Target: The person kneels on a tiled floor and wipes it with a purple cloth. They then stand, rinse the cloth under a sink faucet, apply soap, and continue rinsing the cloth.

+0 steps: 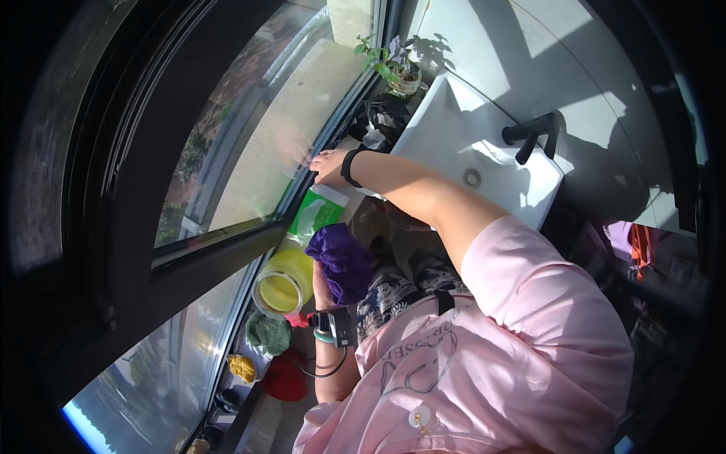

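Observation:
My left hand [319, 267] is mostly hidden behind a bunched purple cloth [340, 264], which it holds over my lap side. A watch-like device with a cable and a green bangle sit on that wrist. My right arm stretches across the front of the white basin. At its end my right hand [327, 165], with a black band on the wrist, is at the lower window frame [306, 180]; its fingertips are partly hidden. Below that hand lies a green and white packet [319, 213] with a crumpled white sheet. Beside the cloth stands a clear jar [278, 292] with yellow-green contents.
A white washbasin [454, 136] with a black faucet [533, 135] is to the right. A potted plant [404, 79] and a black plastic bag [385, 116] stand behind. A dark green cloth [268, 333], a yellow cloth [241, 368] and a red object [285, 375] lie lower left.

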`<act>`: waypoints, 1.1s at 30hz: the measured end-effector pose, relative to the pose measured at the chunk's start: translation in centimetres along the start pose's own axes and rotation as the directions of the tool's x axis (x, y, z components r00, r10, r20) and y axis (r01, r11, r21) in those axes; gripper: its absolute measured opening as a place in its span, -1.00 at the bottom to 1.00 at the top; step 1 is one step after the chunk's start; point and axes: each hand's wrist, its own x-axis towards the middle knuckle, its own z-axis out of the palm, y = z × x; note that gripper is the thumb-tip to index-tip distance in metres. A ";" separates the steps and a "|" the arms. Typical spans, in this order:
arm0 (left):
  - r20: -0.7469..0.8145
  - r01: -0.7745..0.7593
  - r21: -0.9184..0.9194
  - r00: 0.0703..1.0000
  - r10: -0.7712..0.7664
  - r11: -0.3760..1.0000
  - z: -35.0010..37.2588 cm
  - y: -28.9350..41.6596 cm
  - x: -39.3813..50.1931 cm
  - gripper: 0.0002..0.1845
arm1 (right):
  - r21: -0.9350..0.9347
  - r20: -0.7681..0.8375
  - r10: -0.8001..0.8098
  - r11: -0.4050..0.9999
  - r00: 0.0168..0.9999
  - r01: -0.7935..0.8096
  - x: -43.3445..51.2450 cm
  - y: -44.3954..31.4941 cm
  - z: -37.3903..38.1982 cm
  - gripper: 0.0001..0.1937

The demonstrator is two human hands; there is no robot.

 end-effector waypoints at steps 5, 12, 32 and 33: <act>0.016 0.038 0.241 0.999 -0.043 0.970 4.0 -0.3 2.9 -0.49 | 0.605 0.114 0.200 0.763 0.973 -0.228 -6.5 -2.1 -9.7 -0.58; 0.062 0.159 0.801 0.937 -0.343 0.578 12.2 -7.7 12.1 -0.49 | 0.955 -0.205 0.731 0.296 0.651 -0.031 -25.2 -11.1 -11.1 -0.31; -0.349 0.497 0.859 0.742 -0.572 0.121 5.9 -24.8 25.4 -0.46 | 0.928 -0.194 0.771 -0.057 -0.607 -0.369 -38.3 -12.8 -1.0 -0.63; -0.353 0.465 0.875 0.802 -0.482 0.133 6.1 -25.0 25.1 -0.46 | 0.938 -0.183 0.759 -0.055 -0.625 -0.342 -38.2 -12.6 -1.1 -0.67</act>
